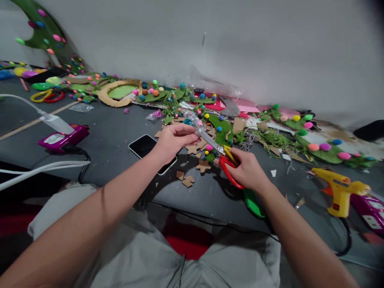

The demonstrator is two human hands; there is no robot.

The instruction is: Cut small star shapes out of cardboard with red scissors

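My left hand (173, 141) pinches a small clear plastic packet (196, 123) holding tiny coloured bits. My right hand (246, 169) grips red-and-yellow-handled scissors (228, 165), whose metal blades (211, 142) reach up to the packet's lower end. Both hands hover over a dark grey tabletop (114, 148). Under them lie brown cardboard scraps (187, 181) and small pompoms (209, 147). A black phone (148, 149) lies flat just below my left wrist.
A yellow glue gun (340, 193) stands at the right beside a magenta power strip (369, 210). Another magenta strip (61, 138) with white cables sits at the left. Green felt pieces with pompoms (315, 138) and a cardboard ring (118, 94) line the wall. A green tool (253, 204) lies near the table edge.
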